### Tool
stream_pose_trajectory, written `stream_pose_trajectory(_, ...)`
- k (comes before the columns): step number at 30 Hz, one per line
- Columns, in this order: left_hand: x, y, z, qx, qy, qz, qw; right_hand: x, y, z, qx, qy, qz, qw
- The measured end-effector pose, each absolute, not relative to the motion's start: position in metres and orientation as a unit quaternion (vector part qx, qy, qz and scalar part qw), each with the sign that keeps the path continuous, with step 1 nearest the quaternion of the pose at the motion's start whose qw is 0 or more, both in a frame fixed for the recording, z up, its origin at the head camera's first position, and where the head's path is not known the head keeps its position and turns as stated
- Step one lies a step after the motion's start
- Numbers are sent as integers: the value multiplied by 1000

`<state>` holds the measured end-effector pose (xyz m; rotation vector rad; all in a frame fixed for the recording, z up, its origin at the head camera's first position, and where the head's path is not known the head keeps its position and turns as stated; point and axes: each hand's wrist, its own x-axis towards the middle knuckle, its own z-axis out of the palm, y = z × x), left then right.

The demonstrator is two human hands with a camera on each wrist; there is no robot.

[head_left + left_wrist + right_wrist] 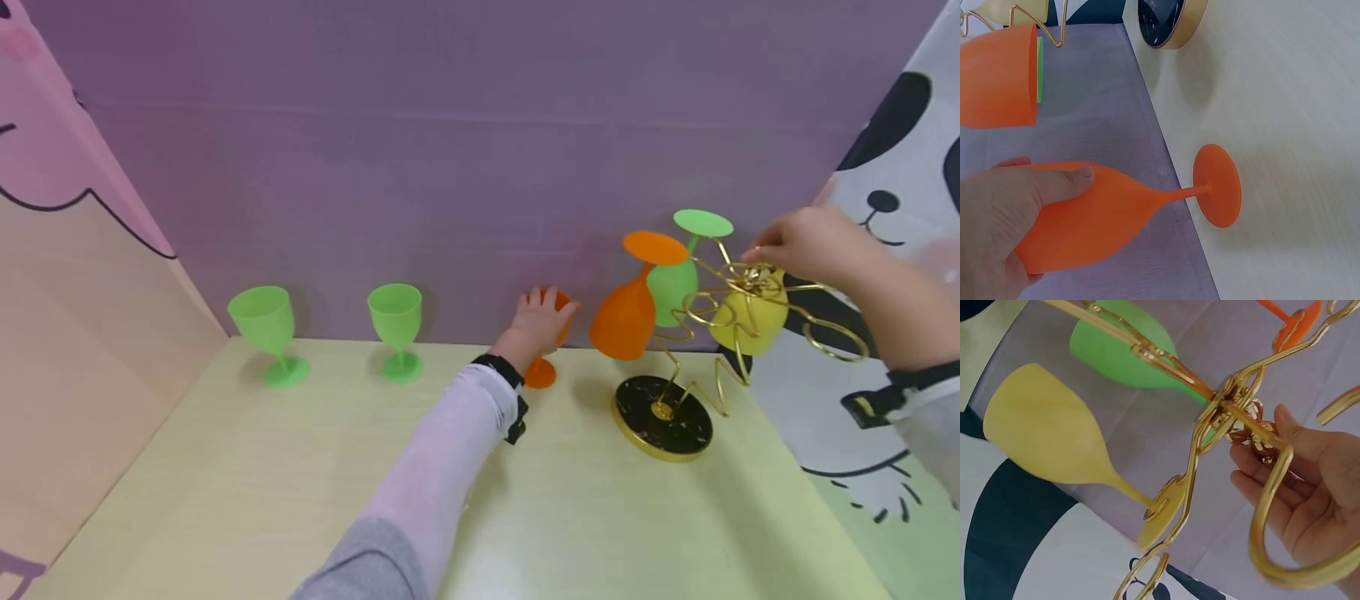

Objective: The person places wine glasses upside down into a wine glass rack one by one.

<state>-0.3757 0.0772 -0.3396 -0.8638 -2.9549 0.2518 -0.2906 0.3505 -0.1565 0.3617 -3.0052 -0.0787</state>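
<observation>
My left hand [536,323] grips an orange plastic goblet [1104,212] by its bowl, coming from above. The thumb lies along the near side, and the goblet's round foot [540,373] is right at the tabletop. On the right, a gold wire glass rack [1222,403] rises from a round black base [663,417]. Fingers and thumb of my right hand [817,246] pinch the knotted gold knob [1254,434] at its top. Upside down on the rack hang an orange goblet [626,321], a green goblet [672,292] and a yellow goblet [765,321].
Two green goblets stand upright along the back edge of the pale table [300,500], one at the far left [262,321] and one nearer the middle [396,315]. A purple cloth wall [375,183] rises directly behind. At the right hangs a panda-print cloth [825,433].
</observation>
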Motion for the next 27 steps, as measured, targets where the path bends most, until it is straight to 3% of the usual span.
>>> stream_pose_trajectory(27, -381, 75, -331, -276, -947, 162, 30, -297, 351, -160, 83, -996, 22, 37)
